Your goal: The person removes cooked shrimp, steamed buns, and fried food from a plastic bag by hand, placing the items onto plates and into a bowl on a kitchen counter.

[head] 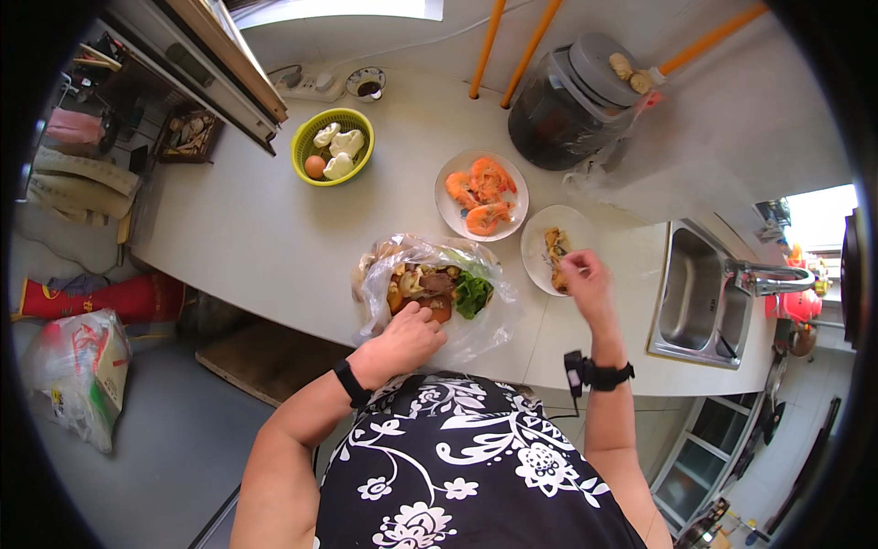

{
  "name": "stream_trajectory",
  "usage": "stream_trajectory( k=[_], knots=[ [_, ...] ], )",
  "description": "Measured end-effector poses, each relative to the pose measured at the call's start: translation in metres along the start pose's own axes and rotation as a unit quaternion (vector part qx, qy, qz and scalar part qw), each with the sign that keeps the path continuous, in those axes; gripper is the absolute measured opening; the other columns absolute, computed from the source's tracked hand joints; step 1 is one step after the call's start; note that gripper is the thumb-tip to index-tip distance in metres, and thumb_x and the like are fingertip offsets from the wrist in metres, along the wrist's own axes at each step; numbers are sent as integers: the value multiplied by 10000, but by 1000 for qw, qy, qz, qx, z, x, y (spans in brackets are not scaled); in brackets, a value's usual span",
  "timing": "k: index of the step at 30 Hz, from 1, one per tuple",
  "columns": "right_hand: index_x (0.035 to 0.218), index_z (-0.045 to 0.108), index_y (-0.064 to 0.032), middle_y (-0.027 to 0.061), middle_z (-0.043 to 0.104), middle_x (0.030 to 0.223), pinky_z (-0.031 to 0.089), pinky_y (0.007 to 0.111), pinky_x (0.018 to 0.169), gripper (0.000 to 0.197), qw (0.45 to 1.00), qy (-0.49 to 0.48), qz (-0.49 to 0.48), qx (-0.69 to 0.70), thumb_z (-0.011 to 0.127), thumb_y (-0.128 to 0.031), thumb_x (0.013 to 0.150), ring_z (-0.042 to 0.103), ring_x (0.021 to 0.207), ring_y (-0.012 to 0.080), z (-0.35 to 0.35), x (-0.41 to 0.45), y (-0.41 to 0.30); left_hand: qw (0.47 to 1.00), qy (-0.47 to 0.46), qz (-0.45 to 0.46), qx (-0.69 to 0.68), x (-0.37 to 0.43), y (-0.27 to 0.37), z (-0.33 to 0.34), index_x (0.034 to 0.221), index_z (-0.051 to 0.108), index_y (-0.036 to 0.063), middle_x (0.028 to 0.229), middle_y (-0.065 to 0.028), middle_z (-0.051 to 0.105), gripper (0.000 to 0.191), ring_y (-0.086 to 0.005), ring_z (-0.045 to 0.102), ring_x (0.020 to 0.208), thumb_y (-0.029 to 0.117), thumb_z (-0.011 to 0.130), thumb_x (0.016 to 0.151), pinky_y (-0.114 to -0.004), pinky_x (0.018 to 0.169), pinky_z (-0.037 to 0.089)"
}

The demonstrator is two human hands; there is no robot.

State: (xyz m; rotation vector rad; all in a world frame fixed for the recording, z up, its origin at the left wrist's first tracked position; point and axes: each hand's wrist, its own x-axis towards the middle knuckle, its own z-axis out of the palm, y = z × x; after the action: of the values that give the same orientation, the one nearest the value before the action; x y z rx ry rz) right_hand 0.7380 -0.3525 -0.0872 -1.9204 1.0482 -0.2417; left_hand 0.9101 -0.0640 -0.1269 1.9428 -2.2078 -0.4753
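A transparent plastic bag (504, 322) lies spread on the counter before me. Inside it are food scraps (411, 283), a brown piece (437, 309) and green leaves (473, 294). My left hand (410, 336) rests at the bag's near edge, fingers bent over the brown piece; whether they grip anything is hidden. Over the right rim of a small white plate (531, 243) hovers my right hand (591, 285), slightly blurred, its fingertips drawn together; I cannot tell if something is between them. Fried pieces of food (555, 250) lie on that plate. Behind it stands a plate of cooked shrimp (490, 189).
A yellow-green basket (296, 147) holds steamed buns and an egg (315, 166). A small bowl (367, 82) and power strip (312, 86) stand at the back. A dark lidded container (549, 117) is at back right, a steel sink (693, 288) at right. Bags lie on the floor left.
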Motion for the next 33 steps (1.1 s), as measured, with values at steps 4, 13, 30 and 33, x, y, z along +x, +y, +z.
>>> stream_trajectory(
  k=[4,13,30,33],
  knots=[
    [971,658,-60,109,668,889,510,384,732,247,945,163,-32,-281,709,-253,826,648,816,285,-7,24,23,987,78,-65,-125,12,-6,-33,803,596,132,764,-11,581,177,-207,563,808,210,733,725,-362,756,408],
    [874,591,-43,99,666,841,499,397,671,211,986,92,31,-133,701,-208,803,640,721,263,-4,26,44,460,173,-276,-826,61,-5,-58,1114,567,30,1031,-35,622,217,-130,638,935,152,641,951,-276,794,567],
    [1047,583,-66,64,604,864,519,293,605,262,964,119,-227,-72,709,-52,818,647,675,151,46,-25,-71,366,236,-230,-870,120,10,-38,1345,464,43,1220,-73,592,341,-166,617,1069,111,498,1012,-314,905,546],
    [1058,599,-67,75,605,907,524,296,604,258,964,63,-252,-63,708,-64,825,658,683,172,55,-31,-80,346,222,-208,-887,119,10,-37,1348,473,69,1209,-59,591,334,-139,606,1058,147,478,1023,-328,928,528]
  ],
)
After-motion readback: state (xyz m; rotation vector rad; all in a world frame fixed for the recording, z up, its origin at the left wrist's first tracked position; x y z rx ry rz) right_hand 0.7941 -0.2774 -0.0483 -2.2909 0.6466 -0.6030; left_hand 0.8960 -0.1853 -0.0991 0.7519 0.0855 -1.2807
